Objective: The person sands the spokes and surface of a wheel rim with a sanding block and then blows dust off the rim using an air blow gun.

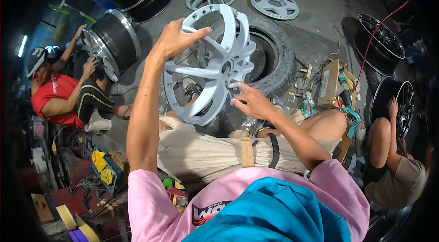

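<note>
A grey multi-spoke wheel face (201,72) is held up, tilted, in front of me above my lap. My left hand (176,40) grips its upper left rim, the thumb stretched out to the right and the other fingers partly hidden behind. At the hub's lower edge is my right hand (254,100), its whitish, dusty fingertips touching or very close to the wheel face. Thumb and index finger there stand apart, and I see nothing between them. Behind the wheel face lies a dusty tyre (281,61) on the floor.
More grey wheel faces (274,4) lie farther off. At left, a person in a red shirt (57,95) works on a black wheel (116,43). Another person (398,178) sits by a wheel at right. A cardboard box (331,84) holds tools; a red cable (377,31) hangs nearby.
</note>
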Tool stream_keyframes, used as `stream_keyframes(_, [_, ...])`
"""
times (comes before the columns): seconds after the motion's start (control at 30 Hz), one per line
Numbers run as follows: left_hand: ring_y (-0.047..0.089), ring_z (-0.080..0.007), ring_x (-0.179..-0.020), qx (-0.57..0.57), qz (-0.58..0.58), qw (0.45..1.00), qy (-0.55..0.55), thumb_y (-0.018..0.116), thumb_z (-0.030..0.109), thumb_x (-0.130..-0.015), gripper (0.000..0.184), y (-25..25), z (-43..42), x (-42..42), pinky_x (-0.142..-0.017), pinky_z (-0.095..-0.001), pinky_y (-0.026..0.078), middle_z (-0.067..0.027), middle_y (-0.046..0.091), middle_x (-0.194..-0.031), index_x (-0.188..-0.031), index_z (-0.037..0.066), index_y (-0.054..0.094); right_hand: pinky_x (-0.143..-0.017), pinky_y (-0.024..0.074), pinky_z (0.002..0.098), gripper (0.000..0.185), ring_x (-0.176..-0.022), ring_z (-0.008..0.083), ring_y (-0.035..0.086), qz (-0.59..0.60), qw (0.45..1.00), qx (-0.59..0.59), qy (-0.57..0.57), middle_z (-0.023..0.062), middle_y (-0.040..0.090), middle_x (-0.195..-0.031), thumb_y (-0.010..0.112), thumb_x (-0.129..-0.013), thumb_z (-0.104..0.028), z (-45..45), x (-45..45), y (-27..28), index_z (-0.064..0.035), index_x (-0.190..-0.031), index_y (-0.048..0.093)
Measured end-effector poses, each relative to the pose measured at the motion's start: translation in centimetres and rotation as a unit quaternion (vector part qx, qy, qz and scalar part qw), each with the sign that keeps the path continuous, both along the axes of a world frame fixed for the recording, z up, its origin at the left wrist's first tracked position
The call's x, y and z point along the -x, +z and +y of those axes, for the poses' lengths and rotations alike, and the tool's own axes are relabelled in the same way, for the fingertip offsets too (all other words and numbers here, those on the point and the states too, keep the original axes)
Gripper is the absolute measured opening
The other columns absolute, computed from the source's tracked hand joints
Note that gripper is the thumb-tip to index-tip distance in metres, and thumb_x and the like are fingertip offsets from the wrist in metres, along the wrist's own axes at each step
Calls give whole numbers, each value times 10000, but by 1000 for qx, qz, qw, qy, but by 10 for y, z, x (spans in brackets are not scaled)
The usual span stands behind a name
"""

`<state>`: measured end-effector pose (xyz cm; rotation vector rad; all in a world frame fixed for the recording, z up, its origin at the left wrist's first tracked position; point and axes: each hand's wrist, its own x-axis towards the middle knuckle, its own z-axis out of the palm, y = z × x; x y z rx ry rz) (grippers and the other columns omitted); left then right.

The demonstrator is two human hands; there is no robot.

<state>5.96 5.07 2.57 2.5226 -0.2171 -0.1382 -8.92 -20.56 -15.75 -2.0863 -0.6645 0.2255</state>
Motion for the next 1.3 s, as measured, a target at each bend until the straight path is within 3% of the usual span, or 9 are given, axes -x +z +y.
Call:
stream_keyframes(0.33, [696, -227, -862, 15, -4, 999, -39, 811, 583, -811, 673, -1, -3, -10, -832, -385, 540, -136, 751, -910, -1076, -34, 761, -871, 555, 504, 341, -957, 407, 702, -27, 993, 100, 62, 174, 615, -1415, 623, -1002, -276, 8, -27, -8, 0, -875, 777])
stream_keyframes(0.43, [742, -274, -847, 37, -22, 999, -20, 818, 618, -754, 744, -5, -2, -8, -824, -418, 568, -165, 768, -897, -1096, -40, 771, -810, 570, 449, 325, -903, 328, 727, -73, 995, -55, 32, 165, 661, -1329, 594, -1040, -259, -4, -24, -15, -10, -969, 790])
stream_keyframes(0.5, [745, -280, -856, 39, -24, 999, -20, 823, 617, -751, 745, -8, 2, -10, -830, -420, 570, -171, 771, -909, -1098, -40, 770, -754, 566, 362, 307, -844, 215, 714, 164, 965, -154, -137, 128, 697, -1149, 555, -1080, -229, -11, -18, -8, -32, -1101, 790])
stream_keyframes(0.57, [749, -286, -866, 39, -29, 999, -18, 828, 616, -748, 747, -10, 5, -13, -836, -422, 572, -176, 774, -920, -1100, -39, 769, -710, 543, 302, 310, -787, 149, 671, 133, 957, -174, -191, 90, 669, -994, 530, -1103, -221, 2, -18, -30, -50, -1178, 777])
stream_keyframes(0.63, [754, -295, -892, 16, -13, 1000, -23, 831, 612, -750, 749, -5, 4, -11, -860, -427, 573, -186, 776, -935, -1099, -47, 764, -703, 533, 311, 295, -746, 160, 651, 108, 917, -250, -291, 76, 642, -908, 549, -1094, -214, 30, -17, -41, -67, -1194, 784])
stream_keyframes(0.7, [727, -265, -866, 15, -17, 999, -24, 829, 598, -774, 715, -2, 3, -7, -837, -406, 560, -165, 766, -916, -1076, -47, 760, -733, 503, 381, 269, -766, 244, 615, -33, 950, -151, -271, 120, 589, -873, 593, -1074, -200, 53, -7, -64, -83, -1239, 771])
stream_keyframes(0.8, [695, -228, -832, 19, -28, 999, -20, 829, 578, -803, 675, -5, 6, -4, -809, -381, 548, -136, 751, -881, -1054, -45, 753, -750, 483, 417, 267, -793, 304, 600, -43, 951, -149, -267, 163, 553, -865, 603, -1069, -213, 62, 13, -37, -63, -1214, 769])
stream_keyframes(1.03, [686, -201, -820, 34, -16, 999, -36, 830, 542, -824, 638, -8, 13, 0, -783, -347, 545, -109, 744, -865, -1064, -43, 746, -804, 501, 464, 264, -878, 417, 628, 40, 983, -130, -122, 210, 616, -924, 589, -1051, -198, 39, -28, -39, 19, -1113, 726])
stream_keyframes(1.3, [727, -237, -791, 47, -24, 998, -26, 854, 565, -754, 681, -7, 9, 5, -779, -389, 569, -143, 752, -832, -1036, -48, 757, -767, 551, 522, 222, -922, 439, 672, -161, 983, 89, 24, 221, 649, -987, 601, -998, -135, 24, -40, -27, -6, -1167, 665])
